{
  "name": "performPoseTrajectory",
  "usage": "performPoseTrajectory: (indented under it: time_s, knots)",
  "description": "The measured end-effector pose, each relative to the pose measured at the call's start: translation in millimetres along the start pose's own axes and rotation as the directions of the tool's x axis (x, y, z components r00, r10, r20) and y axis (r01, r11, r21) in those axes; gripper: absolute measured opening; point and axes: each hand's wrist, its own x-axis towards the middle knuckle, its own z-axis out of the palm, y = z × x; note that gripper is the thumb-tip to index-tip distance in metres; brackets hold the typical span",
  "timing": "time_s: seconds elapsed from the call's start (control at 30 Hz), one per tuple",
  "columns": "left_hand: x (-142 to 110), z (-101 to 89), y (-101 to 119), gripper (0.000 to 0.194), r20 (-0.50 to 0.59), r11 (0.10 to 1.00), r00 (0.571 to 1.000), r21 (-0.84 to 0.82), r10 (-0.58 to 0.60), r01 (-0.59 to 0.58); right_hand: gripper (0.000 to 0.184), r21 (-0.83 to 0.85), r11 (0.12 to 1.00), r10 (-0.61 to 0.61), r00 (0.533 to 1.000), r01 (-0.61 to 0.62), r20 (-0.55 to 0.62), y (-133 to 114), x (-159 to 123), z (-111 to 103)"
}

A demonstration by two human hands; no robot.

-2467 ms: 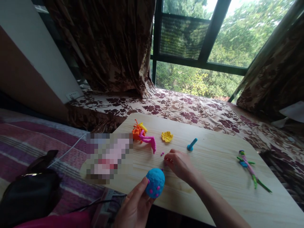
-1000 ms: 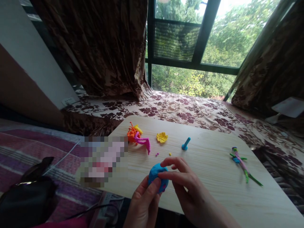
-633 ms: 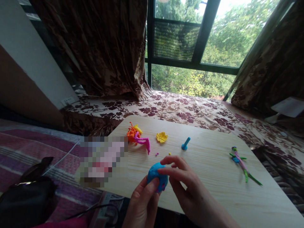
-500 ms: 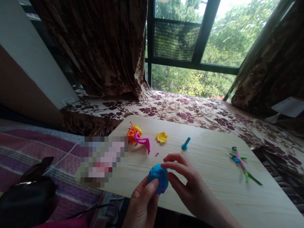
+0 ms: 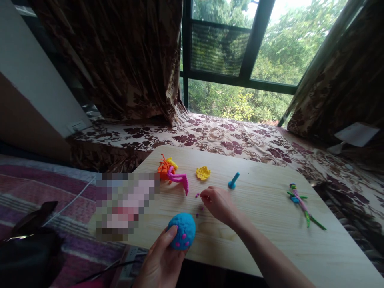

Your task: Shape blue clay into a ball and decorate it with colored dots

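left hand grips the ball, some dots on; loose bits near it; right hand beyond it, grip unclear.

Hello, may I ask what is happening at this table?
The left hand holds a blue ball with pink dots. The right hand is low over the table, fingertips together beside small pink bits. Farther back lie a yellow ruffled piece and a blue peg-like piece.
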Motion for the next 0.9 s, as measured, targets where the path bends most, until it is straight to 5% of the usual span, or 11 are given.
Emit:
performPoseTrajectory:
  time_s: [0.33,0.47,0.67,0.9]
  knots:
    - [-1,-2.3,3,0.011,-0.009,0.995,0.998,-0.085,-0.058,0.057,0.015,-0.158,0.987,0.016,0.997,-0.005,0.070,-8,28,9]
    - [2,-2.3,0,0.008,0.010,0.999,0.999,-0.035,-0.039,0.039,0.016,-0.086,0.996,-0.027,1.000,0.027,-0.001,-19,6,-16]
    - [-8,12.4,-18,0.025,0.225,0.992,0.973,0.101,0.051,-0.076,0.013,0.261,0.934,-0.243,0.969,0.244,-0.038,-45,-48,-57]
    - [-15,26.6,-33,0.021,0.278,0.984,0.960,0.180,-0.039,-0.012,0.014,0.092,0.961,-0.257,0.964,0.262,-0.065,-43,-72,-71]
